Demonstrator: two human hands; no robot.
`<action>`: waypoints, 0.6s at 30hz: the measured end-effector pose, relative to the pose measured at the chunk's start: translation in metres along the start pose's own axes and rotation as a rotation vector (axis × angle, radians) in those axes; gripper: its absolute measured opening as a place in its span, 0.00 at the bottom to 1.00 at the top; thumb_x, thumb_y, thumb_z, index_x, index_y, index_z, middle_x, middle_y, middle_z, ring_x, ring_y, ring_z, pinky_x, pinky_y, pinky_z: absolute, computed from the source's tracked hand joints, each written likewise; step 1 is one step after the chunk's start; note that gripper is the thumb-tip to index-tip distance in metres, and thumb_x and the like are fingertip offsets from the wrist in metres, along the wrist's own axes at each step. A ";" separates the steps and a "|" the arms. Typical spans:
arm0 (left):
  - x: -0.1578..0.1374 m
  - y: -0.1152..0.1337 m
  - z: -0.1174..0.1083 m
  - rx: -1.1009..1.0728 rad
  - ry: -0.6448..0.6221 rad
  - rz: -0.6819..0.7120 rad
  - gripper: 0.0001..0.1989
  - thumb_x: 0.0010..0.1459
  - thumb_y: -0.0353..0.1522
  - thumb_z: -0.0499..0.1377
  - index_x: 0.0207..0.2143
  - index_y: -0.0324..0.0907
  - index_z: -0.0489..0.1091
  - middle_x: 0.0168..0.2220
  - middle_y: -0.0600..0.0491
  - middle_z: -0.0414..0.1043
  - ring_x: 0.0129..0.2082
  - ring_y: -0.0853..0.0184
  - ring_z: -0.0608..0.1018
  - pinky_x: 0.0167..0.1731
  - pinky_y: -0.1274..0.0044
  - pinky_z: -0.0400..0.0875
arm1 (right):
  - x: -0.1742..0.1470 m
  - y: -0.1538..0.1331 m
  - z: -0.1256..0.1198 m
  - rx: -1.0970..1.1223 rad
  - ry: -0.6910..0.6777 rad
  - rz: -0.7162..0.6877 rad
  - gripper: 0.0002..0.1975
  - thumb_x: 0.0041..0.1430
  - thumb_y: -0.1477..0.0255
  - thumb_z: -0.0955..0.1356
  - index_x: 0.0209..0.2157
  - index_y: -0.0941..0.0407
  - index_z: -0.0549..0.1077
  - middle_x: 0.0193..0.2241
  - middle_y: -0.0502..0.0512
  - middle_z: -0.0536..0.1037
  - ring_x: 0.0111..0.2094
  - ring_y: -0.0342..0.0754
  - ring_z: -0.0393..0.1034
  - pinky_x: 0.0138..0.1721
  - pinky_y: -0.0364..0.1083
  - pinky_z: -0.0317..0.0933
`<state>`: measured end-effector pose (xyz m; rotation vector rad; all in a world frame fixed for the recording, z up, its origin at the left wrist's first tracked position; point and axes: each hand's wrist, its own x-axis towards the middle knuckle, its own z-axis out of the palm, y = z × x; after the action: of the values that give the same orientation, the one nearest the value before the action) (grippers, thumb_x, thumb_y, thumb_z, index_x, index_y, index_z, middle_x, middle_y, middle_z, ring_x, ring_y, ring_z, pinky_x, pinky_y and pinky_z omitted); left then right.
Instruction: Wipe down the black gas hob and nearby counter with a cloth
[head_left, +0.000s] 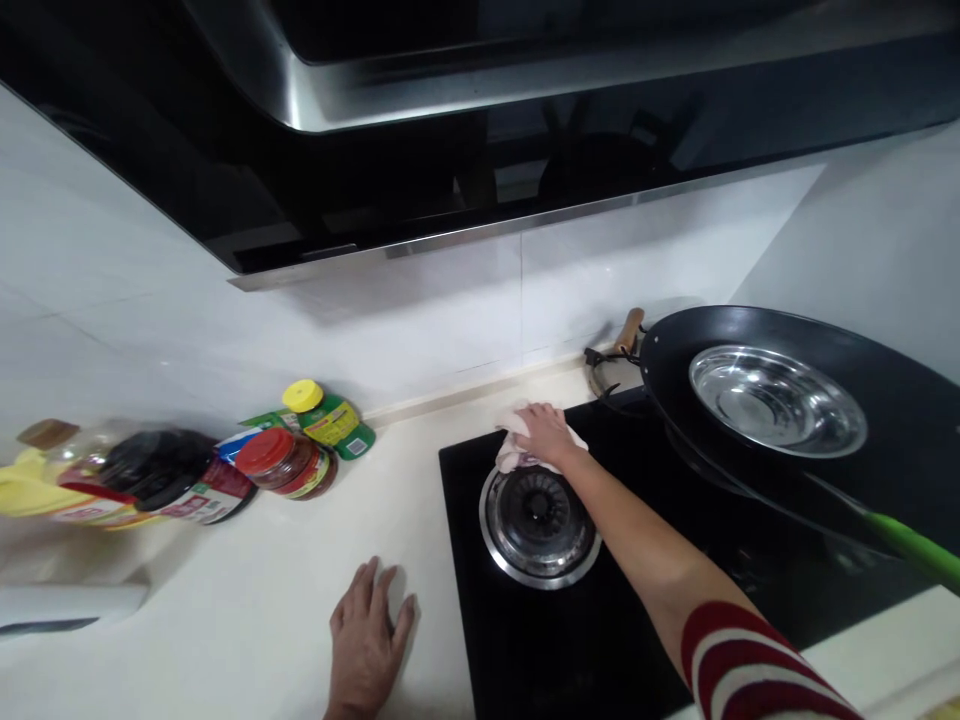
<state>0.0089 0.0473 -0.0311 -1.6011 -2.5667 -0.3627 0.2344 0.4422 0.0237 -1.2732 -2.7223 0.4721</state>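
My right hand (549,436) presses a pale pink cloth (511,452) against the far rim of the round gas burner (541,525). The cloth bunches out on both sides of the fingers. Around the burner lies the black glass cooktop (517,645). My left hand (367,630) rests on the white countertop (277,600), left of the cooktop, its fingers spread and nothing in it. My right forearm reaches across the cooktop and covers part of the burner's right side.
On the right a large black wok (667,375) holds a shiny steel bowl (776,400) and a green-handled utensil (911,550). Along the left wall stand a red-lidded jar (285,462), a yellow-capped green container (330,420) and a dark bottle (180,475). A black range hood (420,170) hangs overhead.
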 end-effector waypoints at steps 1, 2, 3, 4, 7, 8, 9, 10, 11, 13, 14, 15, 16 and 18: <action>0.000 0.000 0.000 -0.005 -0.005 -0.003 0.25 0.68 0.46 0.50 0.58 0.44 0.73 0.67 0.39 0.68 0.69 0.48 0.67 0.61 0.54 0.68 | -0.008 0.010 -0.003 -0.007 0.015 0.042 0.29 0.68 0.57 0.64 0.67 0.52 0.67 0.64 0.64 0.68 0.61 0.64 0.56 0.61 0.59 0.49; 0.001 0.000 0.000 -0.010 -0.008 -0.006 0.25 0.68 0.46 0.50 0.58 0.44 0.73 0.67 0.39 0.68 0.69 0.48 0.67 0.61 0.53 0.68 | -0.017 0.018 -0.006 -0.012 0.031 0.083 0.28 0.68 0.58 0.64 0.66 0.52 0.67 0.63 0.64 0.68 0.61 0.63 0.56 0.61 0.58 0.49; 0.001 0.000 0.000 -0.016 -0.011 -0.009 0.26 0.68 0.46 0.49 0.58 0.43 0.73 0.67 0.39 0.67 0.69 0.48 0.67 0.61 0.53 0.67 | -0.025 0.025 -0.008 -0.017 0.048 0.123 0.28 0.68 0.58 0.64 0.65 0.53 0.68 0.62 0.64 0.69 0.61 0.63 0.56 0.61 0.58 0.49; 0.002 -0.001 0.000 -0.019 -0.015 -0.013 0.26 0.68 0.47 0.49 0.58 0.43 0.73 0.67 0.39 0.67 0.69 0.48 0.67 0.61 0.53 0.67 | -0.034 0.030 -0.010 -0.021 0.063 0.163 0.27 0.68 0.58 0.64 0.65 0.53 0.69 0.62 0.64 0.69 0.61 0.63 0.57 0.61 0.58 0.49; 0.004 -0.001 0.000 -0.023 -0.028 -0.030 0.27 0.68 0.48 0.49 0.59 0.44 0.72 0.68 0.39 0.67 0.70 0.49 0.66 0.62 0.54 0.66 | -0.060 0.037 -0.012 -0.029 0.103 0.279 0.27 0.69 0.57 0.63 0.64 0.54 0.69 0.61 0.65 0.70 0.61 0.64 0.58 0.60 0.58 0.50; 0.005 -0.001 -0.001 -0.024 -0.037 -0.036 0.27 0.68 0.48 0.48 0.59 0.44 0.72 0.68 0.39 0.67 0.70 0.49 0.65 0.63 0.54 0.66 | -0.069 0.038 -0.012 -0.031 0.116 0.313 0.27 0.69 0.57 0.63 0.64 0.55 0.69 0.62 0.65 0.69 0.60 0.64 0.58 0.60 0.58 0.50; 0.006 -0.001 -0.001 -0.026 -0.045 -0.040 0.28 0.67 0.49 0.48 0.59 0.44 0.71 0.68 0.39 0.66 0.70 0.49 0.65 0.63 0.54 0.66 | -0.079 0.038 -0.011 -0.032 0.132 0.347 0.28 0.69 0.57 0.63 0.65 0.55 0.69 0.62 0.66 0.69 0.61 0.64 0.58 0.61 0.58 0.50; 0.007 -0.001 -0.001 -0.027 -0.051 -0.041 0.29 0.67 0.49 0.47 0.59 0.44 0.71 0.68 0.39 0.66 0.70 0.48 0.65 0.63 0.53 0.65 | -0.089 0.037 -0.009 -0.032 0.149 0.378 0.28 0.70 0.57 0.63 0.65 0.56 0.68 0.62 0.66 0.69 0.61 0.64 0.59 0.61 0.58 0.50; 0.008 -0.001 -0.001 -0.028 -0.055 -0.039 0.29 0.68 0.50 0.47 0.59 0.43 0.71 0.68 0.39 0.66 0.70 0.48 0.65 0.63 0.53 0.65 | -0.099 0.036 -0.007 -0.031 0.166 0.406 0.27 0.69 0.58 0.63 0.65 0.56 0.69 0.62 0.66 0.69 0.61 0.64 0.59 0.62 0.58 0.50; 0.010 0.000 -0.001 -0.027 -0.054 -0.035 0.30 0.68 0.50 0.46 0.59 0.43 0.71 0.68 0.38 0.66 0.70 0.47 0.65 0.63 0.52 0.65 | -0.122 0.031 0.000 -0.028 0.196 0.438 0.27 0.69 0.62 0.64 0.64 0.58 0.69 0.62 0.67 0.70 0.61 0.64 0.59 0.63 0.57 0.50; 0.010 0.000 -0.001 -0.024 -0.053 -0.032 0.30 0.68 0.50 0.45 0.59 0.43 0.71 0.68 0.39 0.66 0.70 0.48 0.65 0.63 0.53 0.65 | -0.134 0.028 0.003 -0.025 0.205 0.440 0.27 0.68 0.63 0.64 0.64 0.59 0.70 0.62 0.67 0.70 0.62 0.64 0.59 0.64 0.57 0.50; 0.010 0.001 -0.001 -0.020 -0.053 -0.027 0.30 0.68 0.50 0.45 0.60 0.43 0.71 0.68 0.39 0.66 0.70 0.48 0.65 0.63 0.53 0.65 | -0.146 0.025 0.007 -0.021 0.209 0.433 0.27 0.67 0.65 0.64 0.63 0.60 0.70 0.62 0.67 0.70 0.63 0.63 0.59 0.65 0.57 0.49; 0.010 0.001 -0.001 -0.013 -0.052 -0.020 0.29 0.68 0.49 0.45 0.60 0.43 0.71 0.68 0.39 0.66 0.70 0.48 0.65 0.63 0.53 0.65 | -0.158 0.022 0.011 -0.016 0.209 0.420 0.27 0.66 0.66 0.64 0.63 0.60 0.70 0.63 0.68 0.70 0.63 0.63 0.59 0.67 0.57 0.48; 0.010 0.004 -0.002 0.005 -0.045 -0.011 0.29 0.69 0.49 0.45 0.60 0.44 0.70 0.68 0.39 0.65 0.70 0.49 0.65 0.63 0.54 0.64 | -0.180 0.014 0.018 -0.004 0.201 0.386 0.27 0.64 0.67 0.65 0.63 0.61 0.70 0.64 0.68 0.69 0.66 0.62 0.58 0.69 0.57 0.45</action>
<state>0.0075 0.0572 -0.0268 -1.6128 -2.6076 -0.3246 0.3564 0.3091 0.0096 -1.7505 -2.3202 0.3464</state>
